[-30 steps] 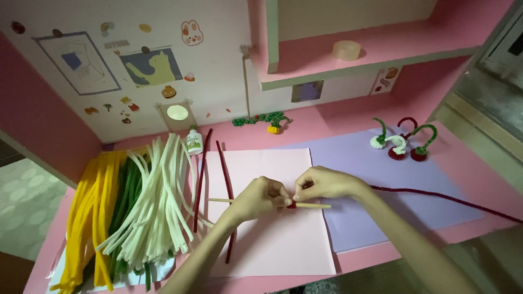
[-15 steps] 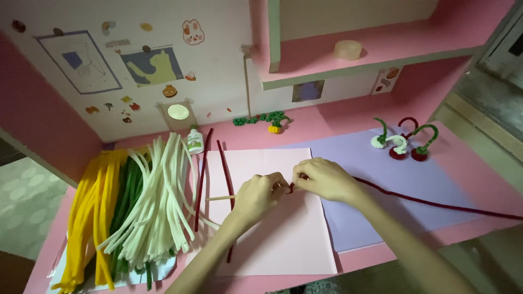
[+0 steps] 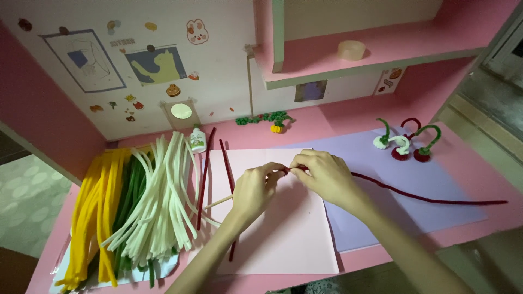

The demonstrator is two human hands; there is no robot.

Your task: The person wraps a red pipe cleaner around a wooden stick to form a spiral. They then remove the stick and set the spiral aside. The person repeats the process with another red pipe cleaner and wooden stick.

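My left hand (image 3: 255, 188) grips a thin wooden stick (image 3: 217, 202) over the pink paper sheet (image 3: 283, 239). My right hand (image 3: 322, 177) pinches the end of a long dark red pipe cleaner (image 3: 430, 198) against the stick's tip, between the two hands. The pipe cleaner trails right across the purple sheet (image 3: 414, 179). Two more dark red pipe cleaners (image 3: 206, 174) lie at the pink sheet's left edge.
Piles of yellow (image 3: 95, 212), green and white pipe cleaners (image 3: 163, 196) lie at left. A small glue bottle (image 3: 198, 140) stands behind them. Finished red, white and green pipe-cleaner pieces (image 3: 404, 142) sit at back right. A tape roll (image 3: 351, 50) rests on the pink shelf.
Both hands have shifted up and away from me with the stick. The red pipe cleaner's tail has swung out farther right across the purple sheet.
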